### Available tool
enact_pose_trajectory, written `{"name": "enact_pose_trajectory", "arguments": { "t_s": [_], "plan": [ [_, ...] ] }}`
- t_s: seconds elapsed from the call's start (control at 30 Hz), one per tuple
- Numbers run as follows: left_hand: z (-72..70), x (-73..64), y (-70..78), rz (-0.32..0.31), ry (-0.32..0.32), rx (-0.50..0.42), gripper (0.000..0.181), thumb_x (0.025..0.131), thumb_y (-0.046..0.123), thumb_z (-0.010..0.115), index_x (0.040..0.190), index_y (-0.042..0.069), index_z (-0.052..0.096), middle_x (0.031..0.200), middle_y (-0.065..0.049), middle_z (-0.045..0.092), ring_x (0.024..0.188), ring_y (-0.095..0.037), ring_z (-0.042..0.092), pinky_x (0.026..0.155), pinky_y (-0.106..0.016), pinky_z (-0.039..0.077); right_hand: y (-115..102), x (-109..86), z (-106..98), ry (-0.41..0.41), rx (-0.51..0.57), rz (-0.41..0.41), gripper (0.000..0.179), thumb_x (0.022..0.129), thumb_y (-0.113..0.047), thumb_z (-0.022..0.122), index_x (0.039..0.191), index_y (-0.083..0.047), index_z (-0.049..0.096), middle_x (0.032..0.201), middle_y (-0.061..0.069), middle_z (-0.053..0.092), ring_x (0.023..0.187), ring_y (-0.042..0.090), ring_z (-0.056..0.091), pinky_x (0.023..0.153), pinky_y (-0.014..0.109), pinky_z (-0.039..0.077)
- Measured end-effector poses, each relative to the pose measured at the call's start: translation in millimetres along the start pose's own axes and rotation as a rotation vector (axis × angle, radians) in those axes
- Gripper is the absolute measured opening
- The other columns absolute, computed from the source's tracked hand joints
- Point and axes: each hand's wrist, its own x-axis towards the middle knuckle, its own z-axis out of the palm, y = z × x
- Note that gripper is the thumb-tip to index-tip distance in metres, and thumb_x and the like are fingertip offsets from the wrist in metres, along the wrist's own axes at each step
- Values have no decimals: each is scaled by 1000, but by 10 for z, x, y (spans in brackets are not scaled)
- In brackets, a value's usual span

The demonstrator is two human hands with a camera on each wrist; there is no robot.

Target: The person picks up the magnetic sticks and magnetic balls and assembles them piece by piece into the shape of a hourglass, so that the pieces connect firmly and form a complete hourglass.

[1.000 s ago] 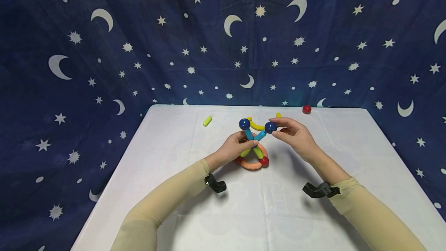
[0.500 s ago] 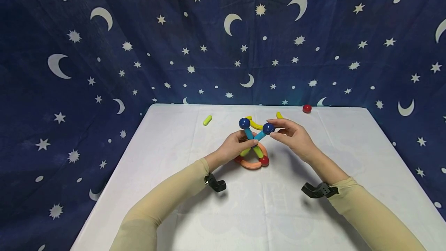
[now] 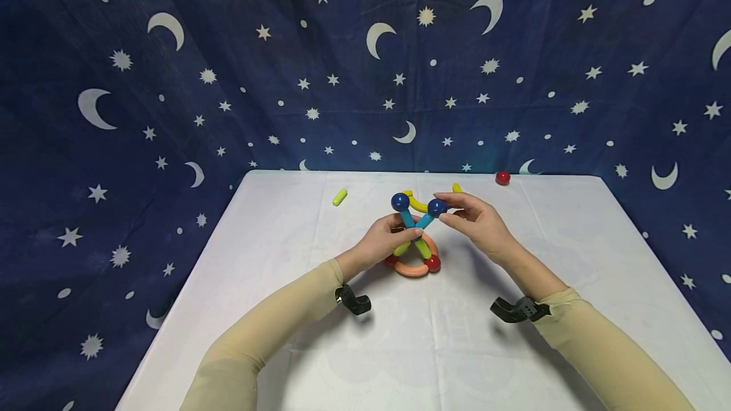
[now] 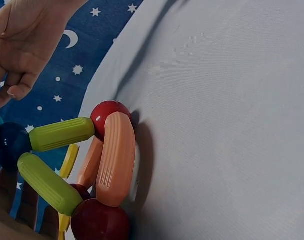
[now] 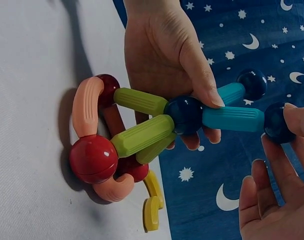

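A magnetic ball-and-rod structure stands on the white cloth. Its base is a ring of orange curved rods [image 3: 411, 270] and red balls [image 5: 93, 158]. Lime green rods [image 5: 144, 135] slope up from the base to a central dark blue ball [image 5: 184, 115]. My left hand [image 3: 379, 241] grips that ball, thumb in front. Two light blue rods [image 5: 234, 119] spread upward from it in a V. On the left one sits a dark blue ball [image 3: 400, 202]. Thumb and fingers of my right hand [image 3: 478, 223] pinch another dark blue ball [image 3: 437, 208], touching the right rod's end.
Behind the structure lies a yellow curved rod [image 3: 419, 205], and a second yellow piece [image 3: 457, 188] is partly hidden by my right hand. A short lime rod [image 3: 340, 196] lies back left. Near the back edge rests a red ball [image 3: 502, 177], before a starry cloth [image 3: 342, 81].
The right hand has moved slightly left with its dark blue ball, which stood just off the right light blue rod and now meets its end. My left hand stays in place.
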Motion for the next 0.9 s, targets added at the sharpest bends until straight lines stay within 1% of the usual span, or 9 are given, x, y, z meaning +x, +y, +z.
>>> {"name": "enact_pose_trajectory", "arguments": {
  "t_s": [0.2, 0.43, 0.57, 0.77, 0.9],
  "plan": [
    [-1, 7, -3, 7, -7, -13, 32, 99, 35, 71, 124, 16, 71, 108, -1, 73, 106, -18, 62, 92, -36, 47, 3, 4, 11, 5, -1, 5, 46, 99, -23, 71, 142, -12, 60, 131, 9, 60, 117, 26, 56, 91, 26, 51],
    [3, -8, 11, 6, -1, -11, 31, 99, 34, 70, 124, 16, 72, 107, -1, 72, 105, -18, 61, 93, -37, 46, 8, 15, 25, 8, -26, -8, 48, 99, -24, 71, 143, -10, 59, 131, 8, 61, 119, 23, 55, 92, 24, 50],
    [7, -6, 10, 7, -1, -17, 30, 99, 32, 70, 125, 16, 71, 107, -2, 73, 105, -18, 62, 94, -37, 46, 8, 14, 27, 11, -31, -13, 46, 99, -24, 70, 143, -13, 60, 130, 7, 61, 119, 21, 55, 92, 24, 49],
    [12, 2, -1, -4, 5, -24, 30, 99, 32, 70, 124, 14, 72, 108, -1, 73, 105, -17, 63, 95, -37, 47, -1, 12, 31, 8, -32, 5, 47, 100, -25, 70, 144, -11, 59, 132, 8, 61, 120, 23, 54, 93, 25, 49],
    [15, 12, -9, -8, 10, -24, 30, 99, 33, 70, 123, 14, 72, 107, -1, 74, 104, -17, 63, 93, -36, 48, -16, 6, 11, -2, -22, 14, 48, 101, -26, 68, 146, -11, 57, 135, 9, 60, 123, 23, 54, 95, 24, 49]
  ]
}}
